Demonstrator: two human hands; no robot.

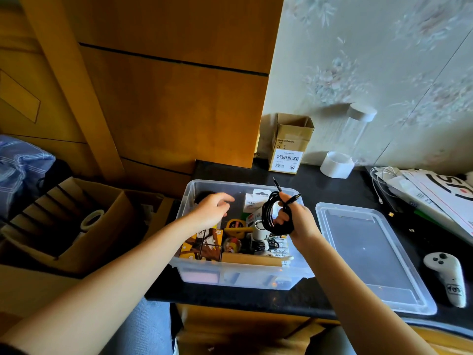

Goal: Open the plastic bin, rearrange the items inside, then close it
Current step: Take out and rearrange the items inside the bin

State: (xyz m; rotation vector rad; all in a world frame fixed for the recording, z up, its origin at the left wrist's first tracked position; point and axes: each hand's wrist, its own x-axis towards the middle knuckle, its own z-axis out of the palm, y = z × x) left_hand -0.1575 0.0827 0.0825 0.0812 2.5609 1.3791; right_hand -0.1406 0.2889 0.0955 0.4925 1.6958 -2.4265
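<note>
A clear plastic bin (194, 271) stands open on the black counter, full of small items: a yellow tape measure (235, 225), a white boxed item (252, 203), battery packs (280, 248), a patterned box (202, 245). Its clear lid (368, 254) lies flat on the counter to the right. My right hand (297, 221) grips a coiled black cable (275, 213) above the bin's right side, plug ends sticking up. My left hand (212, 210) hovers over the bin's back left with fingers relaxed, holding nothing.
A cardboard box (289, 144), a white tape roll (336, 165) and a clear cylinder (355, 129) stand at the counter's back. A white controller (448, 275) lies right of the lid. Papers and white cables (422, 188) fill the right. An open carton (76, 221) sits left.
</note>
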